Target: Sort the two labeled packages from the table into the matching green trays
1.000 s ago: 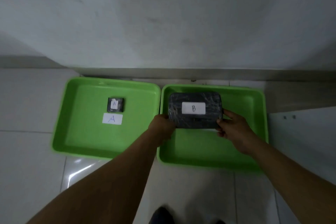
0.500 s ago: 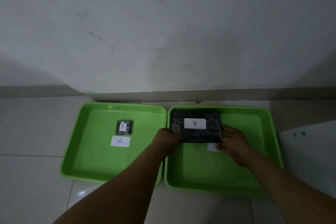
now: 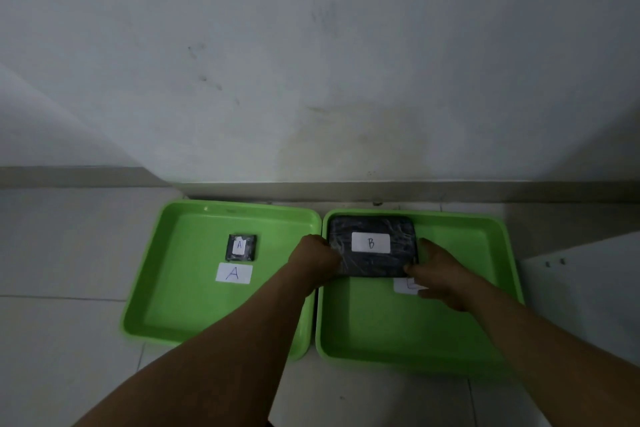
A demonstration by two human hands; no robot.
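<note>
Two green trays lie side by side on the tiled floor by the wall. The left tray (image 3: 166,305) holds a small black package labeled A (image 3: 241,247) above a white paper label A (image 3: 234,273). In the far left part of the right tray (image 3: 485,288) sits a large black package labeled B (image 3: 372,246). My left hand (image 3: 317,258) grips its left edge and my right hand (image 3: 440,270) grips its near right corner. A white paper label (image 3: 407,286) on the right tray's floor is partly hidden under my right hand and the package.
A grey baseboard (image 3: 346,189) and a white wall stand right behind the trays. A white surface (image 3: 588,288) with two small marks lies to the right of the right tray. Pale floor tiles surround the trays.
Both hands have carried package B away from me toward the far left corner of the right tray and lower. The right tray's paper label has come partly into sight.
</note>
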